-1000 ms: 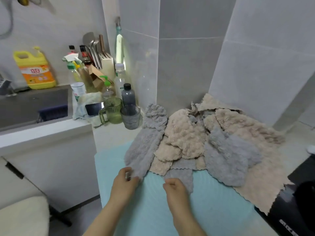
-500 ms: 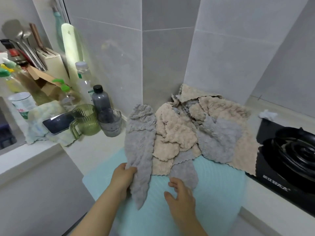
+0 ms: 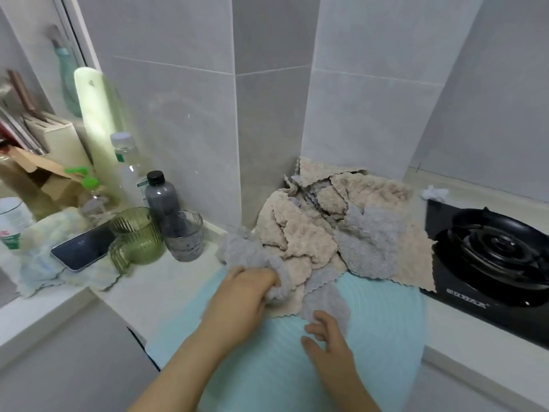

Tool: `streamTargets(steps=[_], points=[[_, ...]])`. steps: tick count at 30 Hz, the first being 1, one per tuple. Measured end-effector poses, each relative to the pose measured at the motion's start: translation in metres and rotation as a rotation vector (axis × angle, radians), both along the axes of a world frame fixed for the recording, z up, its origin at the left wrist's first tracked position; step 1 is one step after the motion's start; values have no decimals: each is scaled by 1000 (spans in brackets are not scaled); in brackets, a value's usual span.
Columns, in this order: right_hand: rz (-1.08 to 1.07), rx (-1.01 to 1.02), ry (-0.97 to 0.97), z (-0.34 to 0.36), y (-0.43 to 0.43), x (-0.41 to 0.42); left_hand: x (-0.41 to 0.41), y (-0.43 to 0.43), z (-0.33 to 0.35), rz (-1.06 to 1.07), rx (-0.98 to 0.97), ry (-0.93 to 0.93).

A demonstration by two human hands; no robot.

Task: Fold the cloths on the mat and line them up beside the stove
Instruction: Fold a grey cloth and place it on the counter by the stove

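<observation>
The grey cloth (image 3: 252, 255) is bunched at the far left corner of the pale blue mat (image 3: 380, 346), and the left hand (image 3: 240, 295) has it in a grip, fingers (image 3: 267, 279) curled tight into the fabric. The right hand (image 3: 326, 343) lies low over the mat just beside it, fingers (image 3: 315, 328) apart and relaxed, their tips at the near edge of a second grey cloth (image 3: 325, 301) lying flat. Behind both sits the heap of cloths (image 3: 300, 233), beige and grey tangled together against the wall corner, spilling over the back of the mat. I count two more grey pieces showing in it and several beige ones, but they overlap too much for an exact number. The mat lies on a pale tabletop (image 3: 166, 281) hemmed in by grey wall tiles (image 3: 267, 114). To the right, touching the heap's edge, is one black gas stove (image 3: 490, 251) with a single burner in view, and a small white crumpled scrap (image 3: 435, 193) behind it. To the left stand one green ribbed mug (image 3: 138, 236), one grey tumbler (image 3: 184, 237), one dark bottle (image 3: 160, 194) and one clear bottle (image 3: 127, 168), with one phone (image 3: 83, 248) lying face up on a pale rag (image 3: 38, 263). A knife block (image 3: 56, 141) stands further back.
</observation>
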State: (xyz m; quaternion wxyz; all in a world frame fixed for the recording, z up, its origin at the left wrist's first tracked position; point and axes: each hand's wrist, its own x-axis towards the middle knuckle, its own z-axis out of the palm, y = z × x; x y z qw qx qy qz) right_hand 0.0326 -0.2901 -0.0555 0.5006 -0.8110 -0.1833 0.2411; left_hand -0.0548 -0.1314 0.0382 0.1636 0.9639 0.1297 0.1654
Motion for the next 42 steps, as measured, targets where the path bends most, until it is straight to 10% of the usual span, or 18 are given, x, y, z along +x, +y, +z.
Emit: streamTargets(steps=[4,7,11,16,30,36,42], points=[[-161,51,-21,2,9,-10,1,5,-29,-339,-228,435],[-321,171,51,8,18,-22,-10,20,-30,-275,-698,279],[-463,158,-60,16,30,-50,-12,56,-43,71,-547,-37],[-168,-140,-341,32,58,-72,-1,82,-69,174,-560,176],[-652,118,-2,49,38,-90,-33,92,-48,178,-1092,-25],[-744,-166,74,39,15,-84,-40,114,-45,144,-877,232],[-511,-424,-266,45,37,-84,-4,98,-61,-72,-409,341]])
